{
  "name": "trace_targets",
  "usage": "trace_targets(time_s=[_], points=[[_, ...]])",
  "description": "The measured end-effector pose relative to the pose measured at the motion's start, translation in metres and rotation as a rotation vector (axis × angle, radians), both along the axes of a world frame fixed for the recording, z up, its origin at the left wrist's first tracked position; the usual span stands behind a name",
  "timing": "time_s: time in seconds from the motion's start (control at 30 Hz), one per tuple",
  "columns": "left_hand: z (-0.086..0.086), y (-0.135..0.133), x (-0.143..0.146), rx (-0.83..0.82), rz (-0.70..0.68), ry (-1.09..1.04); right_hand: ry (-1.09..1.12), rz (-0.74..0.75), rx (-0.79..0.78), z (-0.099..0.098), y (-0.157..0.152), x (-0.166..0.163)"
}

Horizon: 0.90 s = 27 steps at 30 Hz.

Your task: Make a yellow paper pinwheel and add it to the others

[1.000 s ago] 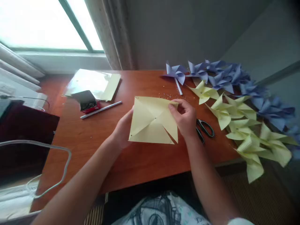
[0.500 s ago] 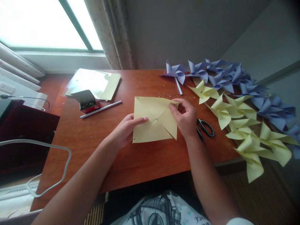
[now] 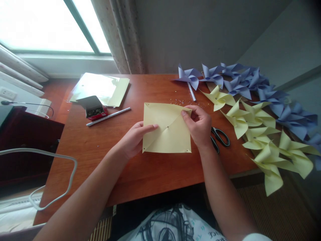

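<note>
Where earlier a gap, flush paper [image 3: 166, 137]

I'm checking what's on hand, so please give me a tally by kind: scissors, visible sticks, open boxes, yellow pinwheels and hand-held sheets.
Black-handled metal scissors: 1
Thin whitish sticks: 2
Small open red cardboard box: 1
Yellow paper pinwheels: 6 distinguishable, some overlapping
Square yellow paper sheet, held by left hand and right hand: 1
Total: 11

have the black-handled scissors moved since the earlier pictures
No. Against the reddish-brown wooden table, the black-handled scissors lie in the same spot, turned the same way.
</note>
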<state>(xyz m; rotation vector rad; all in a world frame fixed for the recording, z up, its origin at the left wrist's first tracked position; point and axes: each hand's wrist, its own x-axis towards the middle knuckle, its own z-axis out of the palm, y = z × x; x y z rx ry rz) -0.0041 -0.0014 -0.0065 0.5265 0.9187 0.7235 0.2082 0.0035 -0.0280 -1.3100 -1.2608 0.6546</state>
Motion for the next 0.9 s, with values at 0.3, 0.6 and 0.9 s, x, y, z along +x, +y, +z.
trace_targets(time_s=[0.3, 0.6, 0.9], points=[[0.001, 0.000, 0.000, 0.003, 0.000, 0.014, -0.027, 0.001, -0.002, 0.000, -0.001, 0.000], [0.000, 0.001, 0.001, 0.015, 0.024, 0.035, -0.079, -0.003, 0.015, -0.001, -0.001, 0.000], [0.000, 0.000, 0.002, 0.035, 0.097, 0.023, -0.360, -0.079, 0.281, 0.021, -0.016, -0.008]])
